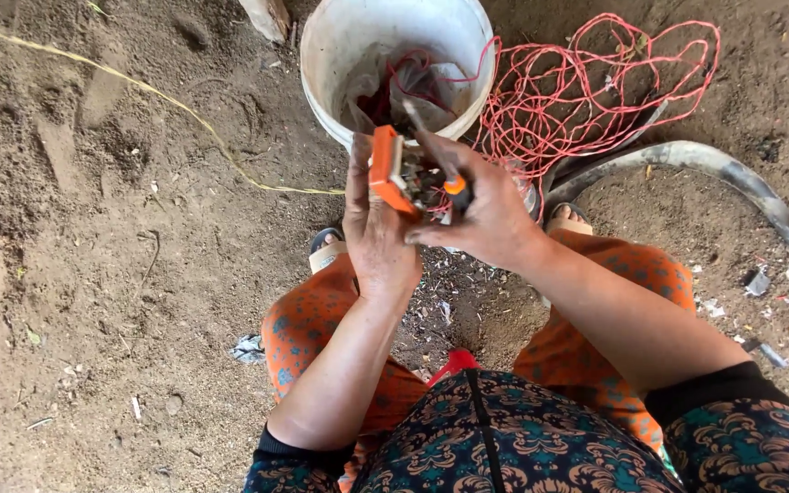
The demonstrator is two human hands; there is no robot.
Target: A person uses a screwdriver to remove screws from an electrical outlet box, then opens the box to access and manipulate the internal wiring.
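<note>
Sitting on the dirt ground [93, 274], we hold things up just near a white bucket [340, 55]. Our left hand [374, 228] grips an orange block [385, 169]. Our right hand [486, 205] is closed around a tool with an orange and black handle [455, 187]. Red wire [595, 82] lies tangled to the right of the bucket.

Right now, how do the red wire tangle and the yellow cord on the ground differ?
The red wire tangle is bunched in loose loops right of the white bucket, one strand running into it; the yellow cord lies as a single thin line across the dirt to the left. Red is massed, yellow sparse. Both lie on bare soil.
</note>
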